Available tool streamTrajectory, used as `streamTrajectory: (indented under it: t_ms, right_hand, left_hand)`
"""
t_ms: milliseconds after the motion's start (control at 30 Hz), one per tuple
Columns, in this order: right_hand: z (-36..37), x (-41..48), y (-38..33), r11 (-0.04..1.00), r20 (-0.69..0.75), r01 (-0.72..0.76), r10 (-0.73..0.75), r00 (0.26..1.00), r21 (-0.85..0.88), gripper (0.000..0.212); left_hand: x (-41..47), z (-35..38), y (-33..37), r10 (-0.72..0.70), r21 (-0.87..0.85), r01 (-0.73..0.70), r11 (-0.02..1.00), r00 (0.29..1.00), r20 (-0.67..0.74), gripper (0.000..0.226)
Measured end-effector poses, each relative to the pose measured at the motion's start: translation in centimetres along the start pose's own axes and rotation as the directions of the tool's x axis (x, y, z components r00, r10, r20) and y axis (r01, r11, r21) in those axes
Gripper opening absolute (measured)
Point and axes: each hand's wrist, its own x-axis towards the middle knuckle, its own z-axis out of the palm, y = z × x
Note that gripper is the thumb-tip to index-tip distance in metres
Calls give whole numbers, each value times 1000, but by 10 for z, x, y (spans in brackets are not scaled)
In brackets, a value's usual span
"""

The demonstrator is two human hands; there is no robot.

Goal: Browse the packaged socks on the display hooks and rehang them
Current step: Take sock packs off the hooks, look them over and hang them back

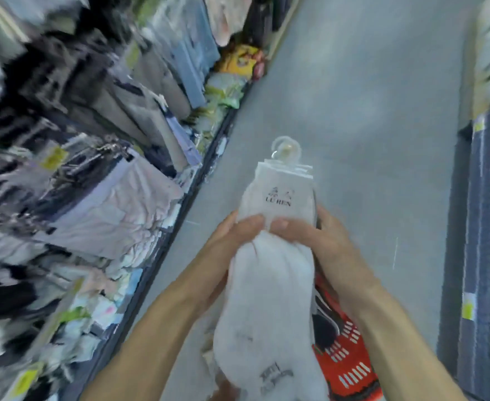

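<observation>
**Soft sock pack pinched at its waist, hanger end free**

The pack of white socks is in mid-air over the aisle floor, in front of the person and clear of the blurred display rack on the left. It looks light and limp. The fabric bulges and creases where it is squeezed, so it will probably sag and fold rather than hold a shape. The only stiff parts seem to be the printed card band at the top and the clear plastic hanger hook above it. For rehanging, that stiff top is likely the best place to take hold, because it lets the hook be aimed at a peg. Held by the soft body, the hook would wobble.

The left hand grips the pack from its side, thumb across the front and fingers wrapped behind. The right hand mirrors it, its thumb pressing the front just beside the left thumb. Both forearms reach forward and converge on the pack. A red basket sits low behind the pack.
</observation>
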Motion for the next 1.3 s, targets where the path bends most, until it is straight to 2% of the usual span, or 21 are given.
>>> streamTrajectory:
  t_ms: [67,167,267,333,467,567,633,700,800,867,933,1000,1167,1300]
  right_hand:
    - [49,-22,-40,999,101,23,-28,994,49,50]
    - [128,-64,-89,994,254,86,-99,962,64,53]
    - [211,-116,-124,979,362,203,-194,912,13,57]
    - [267,-155,-140,960,445,280,-240,863,-26,62]
    - [387,-241,-162,897,609,440,-325,724,-45,68]
    - [470,-308,-171,779,676,625,-431,598,-55,46]
    - [515,-344,-175,722,673,689,-479,564,-63,38]
    - [551,-371,-175,667,648,744,-557,520,-23,42]
    - [594,-406,-168,586,647,808,-639,415,60,55]
    - [615,-424,-160,588,665,804,-635,392,88,55]
    - [624,-434,-150,632,689,767,-605,399,110,46]
    - [626,-438,-138,681,716,726,-551,428,91,40]
    - [608,-412,-112,732,727,681,-479,492,21,29]
    - [583,-368,-110,762,677,646,-456,578,-38,24]
  left_hand:
    - [-57,-4,40,102,45,-101,994,995,-16,70]
    - [-150,-16,89,260,120,-245,962,957,-130,60]
    - [-254,-33,118,392,195,-354,915,895,-213,62]
    - [-328,-48,124,494,257,-434,864,830,-260,67]
    - [-483,-72,116,638,289,-575,766,620,-456,67]
    - [-593,-87,108,691,350,-636,688,428,-582,73]
    - [-658,-95,103,697,381,-658,649,313,-645,76]
    - [-709,-99,97,697,430,-662,614,200,-688,75]
    - [-758,-106,84,678,519,-619,589,30,-734,74]
    - [-778,-110,73,678,578,-562,592,-39,-734,73]
    - [-787,-117,58,688,610,-514,603,-51,-724,70]
    - [-788,-123,41,698,612,-511,603,-33,-715,71]
    - [-759,-144,14,664,468,-612,637,127,-737,76]
    - [-706,-151,18,616,321,-691,647,226,-755,78]
